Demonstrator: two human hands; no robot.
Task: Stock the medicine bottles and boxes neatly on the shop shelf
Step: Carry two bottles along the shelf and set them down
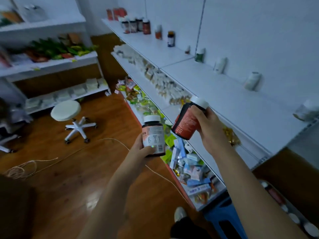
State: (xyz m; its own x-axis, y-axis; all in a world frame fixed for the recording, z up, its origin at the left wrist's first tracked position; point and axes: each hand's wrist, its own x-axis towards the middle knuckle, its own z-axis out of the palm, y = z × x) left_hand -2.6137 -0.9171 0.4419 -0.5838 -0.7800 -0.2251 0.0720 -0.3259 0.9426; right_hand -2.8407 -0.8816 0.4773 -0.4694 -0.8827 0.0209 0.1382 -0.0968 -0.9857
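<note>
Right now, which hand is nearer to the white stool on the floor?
Left. The left hand, holding an upright bottle, is just right of the white stool. The right hand, gripping a tilted bottle, is farther right, by the top shelf.

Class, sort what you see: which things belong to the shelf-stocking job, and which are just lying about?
Job: dark white-capped bottle in left hand; tilted dark red-labelled bottle in right hand; white top shelf.
Lying about: white round stool; string on floor.
</note>
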